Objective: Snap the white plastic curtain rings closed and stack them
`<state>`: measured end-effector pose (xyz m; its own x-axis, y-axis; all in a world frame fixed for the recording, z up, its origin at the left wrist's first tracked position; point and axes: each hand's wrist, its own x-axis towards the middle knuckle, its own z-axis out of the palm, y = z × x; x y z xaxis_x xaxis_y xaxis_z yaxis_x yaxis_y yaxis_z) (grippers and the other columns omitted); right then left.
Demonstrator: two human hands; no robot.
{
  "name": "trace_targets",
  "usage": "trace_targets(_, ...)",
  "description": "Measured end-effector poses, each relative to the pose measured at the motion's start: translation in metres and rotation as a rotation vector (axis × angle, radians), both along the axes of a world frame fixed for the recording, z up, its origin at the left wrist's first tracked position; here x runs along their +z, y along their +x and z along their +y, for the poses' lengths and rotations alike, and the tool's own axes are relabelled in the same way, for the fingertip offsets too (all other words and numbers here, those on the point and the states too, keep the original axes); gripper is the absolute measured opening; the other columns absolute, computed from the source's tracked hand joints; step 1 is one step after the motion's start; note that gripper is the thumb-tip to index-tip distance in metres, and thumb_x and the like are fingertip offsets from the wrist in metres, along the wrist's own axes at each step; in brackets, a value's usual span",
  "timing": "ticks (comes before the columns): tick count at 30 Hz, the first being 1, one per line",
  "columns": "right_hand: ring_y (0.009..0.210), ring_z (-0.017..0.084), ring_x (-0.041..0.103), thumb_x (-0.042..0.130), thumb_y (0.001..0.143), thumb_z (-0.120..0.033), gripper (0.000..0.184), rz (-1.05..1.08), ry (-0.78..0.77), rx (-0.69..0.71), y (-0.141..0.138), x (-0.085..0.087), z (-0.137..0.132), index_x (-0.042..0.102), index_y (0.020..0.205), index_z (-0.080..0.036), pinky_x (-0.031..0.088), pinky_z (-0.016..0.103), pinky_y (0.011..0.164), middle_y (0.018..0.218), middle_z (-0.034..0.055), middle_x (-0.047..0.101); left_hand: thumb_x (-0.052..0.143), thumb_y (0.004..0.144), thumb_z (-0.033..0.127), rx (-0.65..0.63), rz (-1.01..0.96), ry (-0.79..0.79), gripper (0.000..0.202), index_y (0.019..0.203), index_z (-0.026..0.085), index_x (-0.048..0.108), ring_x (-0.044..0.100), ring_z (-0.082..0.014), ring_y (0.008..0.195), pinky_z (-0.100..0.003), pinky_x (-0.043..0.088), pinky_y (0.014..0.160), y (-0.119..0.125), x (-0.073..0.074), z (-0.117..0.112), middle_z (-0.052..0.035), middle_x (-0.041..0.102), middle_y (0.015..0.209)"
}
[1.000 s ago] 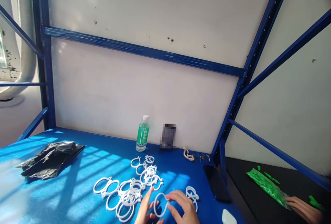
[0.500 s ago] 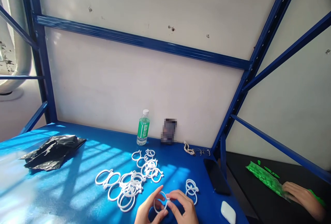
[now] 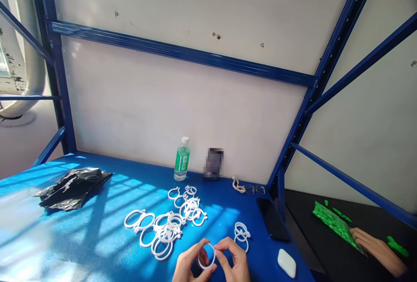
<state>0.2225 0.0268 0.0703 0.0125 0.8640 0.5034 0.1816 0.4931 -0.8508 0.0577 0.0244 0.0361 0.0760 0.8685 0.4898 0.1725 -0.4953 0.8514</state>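
Observation:
Near the front edge of the blue table [image 3: 107, 251], my left hand [image 3: 190, 262] grips a white plastic ring [image 3: 206, 267] with a small clasp, its fingers curled round the left side. My right hand [image 3: 233, 260] pinches the same ring at its upper right, thumb and forefinger together. Just beyond my left hand lies a heap of similar white rings [image 3: 163, 230], tangled over each other. More rings [image 3: 192, 206] spread behind that heap. To the right of my hands sits a small group of rings [image 3: 241, 234].
A water bottle [image 3: 181, 160] and a blurred phone-like object [image 3: 214, 164] stand at the back, with glasses [image 3: 254, 189] nearby. Black bag [image 3: 73, 188] left; dark phone [image 3: 273, 219] and white case [image 3: 287, 263] right. Another person's hand [image 3: 371, 243] touches a bag of green pieces [image 3: 335, 223].
My hands have shifted slightly right, and the ring between them has turned to face me more. My left forefinger, raised before, now bends onto the ring. The view has moved slightly.

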Motion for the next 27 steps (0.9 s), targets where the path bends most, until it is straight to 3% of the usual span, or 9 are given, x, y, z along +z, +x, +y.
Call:
trace_targets(5, 0.072, 0.026, 0.074, 0.066, 0.091, -0.056, 0.036, -0.113, -0.016, -0.008, 0.006, 0.011, 0.003, 0.078, 0.077, -0.025, 0.057, 0.030, 0.070, 0.074, 0.0064, 0.078, 0.079, 0.080, 0.048, 0.012, -0.079, -0.104, 0.049, 0.121, 0.022, 0.072, 0.068, -0.0179, 0.063, -0.025, 0.056, 0.063, 0.008, 0.002, -0.001, -0.0024, 0.076, 0.075)
trace_targets(7, 0.075, 0.027, 0.074, 0.063, 0.092, -0.057, 0.037, -0.194, -0.013, -0.110, 0.018, 0.019, 0.008, 0.078, 0.080, -0.025, 0.058, 0.031, 0.072, 0.080, 0.0082, 0.079, 0.075, 0.080, 0.056, 0.028, -0.151, -0.167, 0.066, 0.136, 0.023, 0.061, 0.064, -0.0160, 0.058, -0.025, 0.053, 0.059, 0.013, 0.003, -0.002, -0.0008, 0.074, 0.078)
trace_targets(9, 0.075, 0.028, 0.074, 0.057, 0.093, -0.064, 0.045, -0.256, 0.014, -0.326, 0.035, 0.026, 0.015, 0.076, 0.081, -0.025, 0.058, 0.034, 0.070, 0.083, 0.0103, 0.079, 0.067, 0.084, 0.064, 0.044, -0.180, -0.224, 0.074, 0.143, 0.022, 0.053, 0.059, -0.0148, 0.054, -0.025, 0.048, 0.053, 0.016, 0.003, -0.002, 0.0008, 0.070, 0.076)
trace_targets(11, 0.070, 0.029, 0.073, 0.048, 0.092, -0.072, 0.056, -0.351, 0.018, -0.480, 0.054, 0.027, 0.023, 0.075, 0.080, -0.025, 0.057, 0.035, 0.062, 0.080, 0.0111, 0.078, 0.057, 0.088, 0.069, 0.060, -0.138, -0.244, 0.064, 0.130, 0.020, 0.063, 0.058, -0.0156, 0.055, -0.025, 0.046, 0.053, 0.018, 0.004, -0.003, 0.0006, 0.068, 0.072)
trace_targets(14, 0.070, 0.031, 0.073, 0.032, 0.095, -0.074, 0.068, -0.519, -0.025, -0.580, 0.076, 0.020, 0.034, 0.074, 0.084, -0.023, 0.057, 0.038, 0.057, 0.080, 0.0128, 0.078, 0.051, 0.092, 0.067, 0.080, 0.013, -0.198, 0.054, 0.100, 0.019, 0.074, 0.058, -0.0177, 0.060, -0.027, 0.047, 0.060, 0.018, 0.008, -0.004, -0.0017, 0.067, 0.070)
trace_targets(20, 0.102, 0.042, 0.070, 0.029, 0.099, -0.066, 0.069, -0.651, 0.089, -0.718, 0.077, 0.012, 0.035, 0.075, 0.106, -0.015, 0.059, 0.053, 0.079, 0.110, 0.0219, 0.077, 0.048, 0.100, 0.046, 0.065, 0.222, -0.154, 0.037, 0.097, 0.020, 0.074, 0.062, -0.0191, 0.067, -0.028, 0.047, 0.066, 0.015, 0.024, -0.009, -0.0028, 0.067, 0.074)
trace_targets(23, 0.108, 0.041, 0.068, 0.042, 0.098, -0.062, 0.057, -0.522, 0.144, -0.622, 0.054, 0.021, 0.012, 0.076, 0.109, -0.018, 0.057, 0.054, 0.087, 0.115, 0.0189, 0.076, 0.047, 0.100, 0.039, 0.093, 0.252, -0.127, 0.034, 0.094, 0.019, 0.073, 0.062, -0.0190, 0.065, -0.028, 0.047, 0.063, 0.018, 0.025, -0.008, -0.0027, 0.067, 0.072)
trace_targets(25, 0.104, 0.035, 0.071, 0.055, 0.096, -0.056, 0.039, -0.396, 0.133, -0.389, 0.029, 0.028, -0.015, 0.077, 0.101, -0.025, 0.059, 0.046, 0.088, 0.108, 0.0117, 0.078, 0.048, 0.099, 0.037, 0.117, 0.261, -0.101, 0.031, 0.093, 0.019, 0.073, 0.063, -0.0195, 0.064, -0.028, 0.048, 0.061, 0.020, 0.023, -0.006, -0.0028, 0.068, 0.071)
trace_targets(27, 0.105, 0.028, 0.070, 0.061, 0.098, -0.047, 0.026, -0.298, 0.055, -0.084, -0.002, 0.032, -0.048, 0.075, 0.106, -0.028, 0.059, 0.041, 0.089, 0.115, 0.0073, 0.075, 0.049, 0.098, 0.034, 0.139, 0.265, -0.073, 0.027, 0.094, 0.021, 0.072, 0.064, -0.0202, 0.063, -0.028, 0.049, 0.060, 0.022, 0.023, -0.005, -0.0022, 0.068, 0.070)
